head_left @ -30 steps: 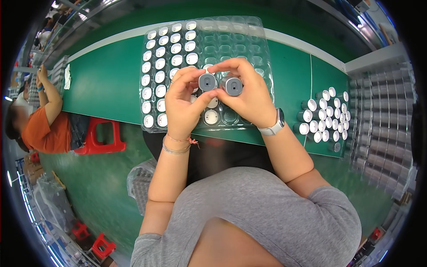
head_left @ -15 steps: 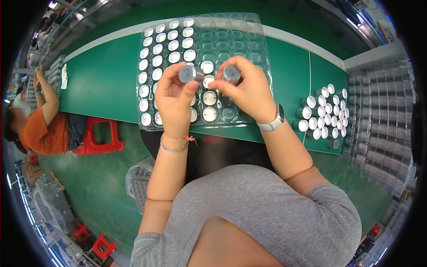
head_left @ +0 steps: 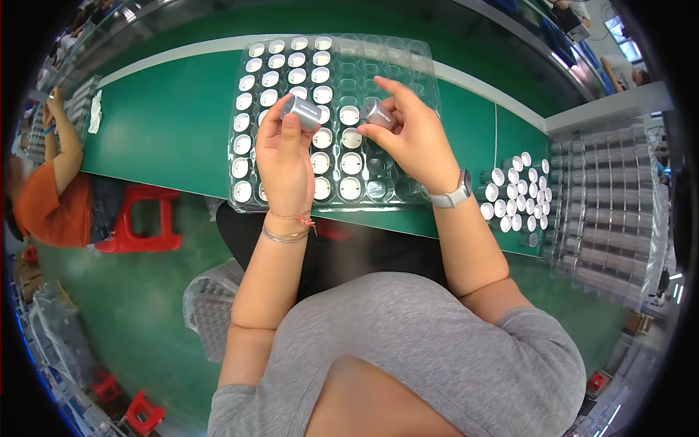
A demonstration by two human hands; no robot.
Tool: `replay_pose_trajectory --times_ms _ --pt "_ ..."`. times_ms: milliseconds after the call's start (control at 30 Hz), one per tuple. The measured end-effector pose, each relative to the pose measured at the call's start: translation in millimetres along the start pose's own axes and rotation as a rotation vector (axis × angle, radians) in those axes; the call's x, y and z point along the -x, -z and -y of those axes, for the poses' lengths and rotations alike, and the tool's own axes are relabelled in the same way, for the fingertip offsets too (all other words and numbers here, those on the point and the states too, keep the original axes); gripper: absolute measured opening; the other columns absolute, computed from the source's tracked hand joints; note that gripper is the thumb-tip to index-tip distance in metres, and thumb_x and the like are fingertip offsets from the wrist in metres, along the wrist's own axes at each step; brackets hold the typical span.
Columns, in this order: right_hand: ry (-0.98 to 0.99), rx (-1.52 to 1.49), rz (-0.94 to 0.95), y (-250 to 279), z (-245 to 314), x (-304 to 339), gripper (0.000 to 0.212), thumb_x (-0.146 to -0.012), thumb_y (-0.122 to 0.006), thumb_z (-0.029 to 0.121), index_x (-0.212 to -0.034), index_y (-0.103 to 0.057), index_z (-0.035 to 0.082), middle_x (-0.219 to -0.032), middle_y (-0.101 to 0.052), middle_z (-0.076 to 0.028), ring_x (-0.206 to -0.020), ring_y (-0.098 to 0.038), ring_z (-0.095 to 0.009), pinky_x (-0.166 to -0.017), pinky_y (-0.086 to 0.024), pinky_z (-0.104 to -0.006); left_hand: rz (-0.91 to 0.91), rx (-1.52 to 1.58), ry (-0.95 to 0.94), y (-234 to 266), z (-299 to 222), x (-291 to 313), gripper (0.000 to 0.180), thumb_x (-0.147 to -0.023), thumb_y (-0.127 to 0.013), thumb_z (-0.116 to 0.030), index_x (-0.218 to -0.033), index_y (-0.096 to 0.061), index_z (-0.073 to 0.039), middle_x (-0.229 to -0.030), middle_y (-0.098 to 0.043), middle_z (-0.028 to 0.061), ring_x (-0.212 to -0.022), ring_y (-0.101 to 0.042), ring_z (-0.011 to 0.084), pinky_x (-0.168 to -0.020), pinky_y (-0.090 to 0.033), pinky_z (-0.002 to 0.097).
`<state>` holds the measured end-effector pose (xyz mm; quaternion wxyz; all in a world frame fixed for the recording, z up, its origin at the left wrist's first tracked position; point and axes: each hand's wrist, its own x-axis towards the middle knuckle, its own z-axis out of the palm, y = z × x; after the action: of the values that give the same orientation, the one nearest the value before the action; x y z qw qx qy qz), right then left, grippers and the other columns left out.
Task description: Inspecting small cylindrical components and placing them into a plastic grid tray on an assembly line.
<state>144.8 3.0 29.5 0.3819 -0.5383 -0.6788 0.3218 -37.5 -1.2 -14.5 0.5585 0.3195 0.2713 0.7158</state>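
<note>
A clear plastic tray [head_left: 419,80] with rows of round pockets lies on the green table [head_left: 167,116]. Its left half is filled with several small white-topped cylinders [head_left: 271,79]. My left hand [head_left: 284,156] holds one grey cylinder [head_left: 302,111] on its side above the tray. My right hand [head_left: 411,138] grips a second grey cylinder [head_left: 376,113] tilted over the tray's middle pockets. The two cylinders are apart, about a hand's width from each other.
A loose group of the same cylinders [head_left: 513,193] stands on the table at the right. Stacks of clear trays [head_left: 608,211] fill the far right. Another person in orange [head_left: 51,197] sits at the left beside a red stool [head_left: 142,218].
Both hands rose from the tray and drew apart, each with a cylinder. The cylinders turned from face-up to lying on their sides.
</note>
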Motion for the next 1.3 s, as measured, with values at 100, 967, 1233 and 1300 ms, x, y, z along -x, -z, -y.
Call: replay_pose_trajectory --times_ms 100,967,1233,1300 --pt "0.044 0.145 -0.136 -1 10 -7 0.043 -0.078 -0.08 0.019 -0.108 -0.057 -0.001 -0.081 -0.064 -0.009 -0.074 -0.062 -0.016 -0.065 -0.051 -0.0275 -0.023 0.027 0.032 -4 -2 0 0.037 -0.098 -0.059 -0.022 -0.126 -0.053 0.001 -0.108 -0.061 0.0067 -0.097 -0.06 0.0139 -0.089 -0.049 0.0312" --pt "0.097 0.584 0.172 -29 -2 -56 0.049 -0.082 -0.073 0.031 -0.117 -0.062 -0.002 -0.113 -0.057 -0.018 -0.098 -0.061 -0.034 -0.085 -0.051 -0.0401 0.067 0.036 0.06 0 -2 0 0.038 -0.091 -0.067 -0.009 -0.126 -0.054 0.002 -0.111 -0.061 0.0074 -0.096 -0.058 0.0122 -0.088 -0.047 0.0262" --pt "0.167 0.911 0.202 -33 -10 -33 0.072 -0.091 -0.051 0.046 -0.147 -0.035 0.003 -0.157 -0.029 -0.01 -0.146 -0.018 -0.037 -0.113 -0.012 -0.064 0.119 -0.039 0.085 -1 -4 2 0.041 -0.086 -0.069 0.003 -0.125 -0.055 0.0 -0.106 -0.061 0.0052 -0.097 -0.058 0.0123 -0.086 -0.049 0.0262" --pt "0.15 0.943 0.217 -33 -13 -31 0.071 -0.092 -0.05 0.046 -0.148 -0.033 0.004 -0.157 -0.028 -0.01 -0.146 -0.017 -0.037 -0.113 -0.011 -0.0643 0.127 -0.072 0.045 -2 -3 2 0.041 -0.084 -0.069 0.006 -0.123 -0.057 0.0 -0.108 -0.058 0.0043 -0.098 -0.058 0.0128 -0.085 -0.049 0.0261"
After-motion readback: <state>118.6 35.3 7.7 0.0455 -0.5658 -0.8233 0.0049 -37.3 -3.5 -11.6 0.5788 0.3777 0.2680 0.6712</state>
